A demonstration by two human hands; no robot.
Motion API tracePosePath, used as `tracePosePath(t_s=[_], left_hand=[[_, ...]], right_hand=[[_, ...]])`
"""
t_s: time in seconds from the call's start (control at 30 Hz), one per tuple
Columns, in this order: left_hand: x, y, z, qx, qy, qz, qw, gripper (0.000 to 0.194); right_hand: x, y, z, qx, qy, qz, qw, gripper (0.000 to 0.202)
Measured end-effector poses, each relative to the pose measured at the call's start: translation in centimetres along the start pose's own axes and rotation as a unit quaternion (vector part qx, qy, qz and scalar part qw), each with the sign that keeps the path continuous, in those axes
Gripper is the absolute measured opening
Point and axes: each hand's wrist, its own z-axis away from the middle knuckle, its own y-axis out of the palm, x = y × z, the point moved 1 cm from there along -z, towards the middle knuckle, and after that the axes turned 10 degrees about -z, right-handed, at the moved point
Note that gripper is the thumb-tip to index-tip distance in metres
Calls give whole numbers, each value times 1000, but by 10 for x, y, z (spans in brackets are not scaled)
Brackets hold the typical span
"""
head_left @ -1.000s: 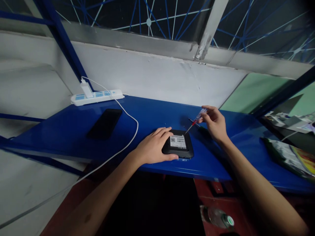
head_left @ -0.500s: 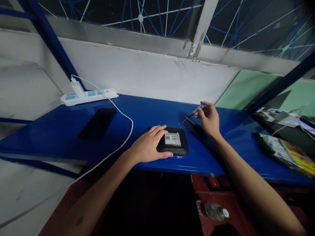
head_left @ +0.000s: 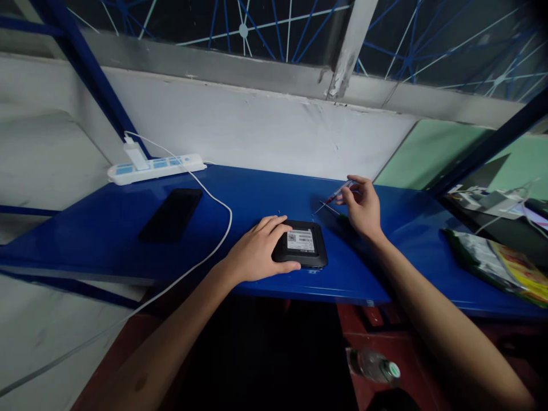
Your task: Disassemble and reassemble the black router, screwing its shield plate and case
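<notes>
A flat black device [head_left: 321, 245] with rounded corners and a white printed label lies on the blue table. My left hand [head_left: 252, 251] grips its left side, fingers over the far edge and thumb along the near edge. Beyond the device and to its right, my right hand [head_left: 363, 210] pinches a small screwdriver [head_left: 336, 195] with a clear and red handle. Its thin shaft slants down to the left, tip close to the tabletop. Under it lies a second screwdriver [head_left: 330, 209], its dark handle partly lost in shadow. Tiny bits, too small to name, lie near the tip.
A black phone [head_left: 171, 214] lies at the left. Behind it is a white power strip [head_left: 160, 167] with a charger; its white cable [head_left: 230, 217] curves across the table and over the front edge. A colourful packet [head_left: 496, 265] rests at the right. A bottle [head_left: 372, 365] is on the floor.
</notes>
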Motion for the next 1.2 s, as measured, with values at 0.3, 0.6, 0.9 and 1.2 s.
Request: tracePosePath(t_s=[0.3, 0.6, 0.9, 1.2], left_hand=[[-1, -1, -1, -11, -23, -25, 999, 71], [-1, -1, -2, -21, -22, -32, 999, 71], [0, 1, -2, -38, -14, -39, 998, 68], [1, 3, -2, -45, -11, -42, 998, 67]], right_hand=[[13, 0, -3, -14, 45, -118, 992, 30], [22, 11, 7, 103, 152, -212, 960, 24], [27, 16, 15, 155, 173, -240, 943, 21], [24, 17, 16, 177, 167, -194, 950, 22]])
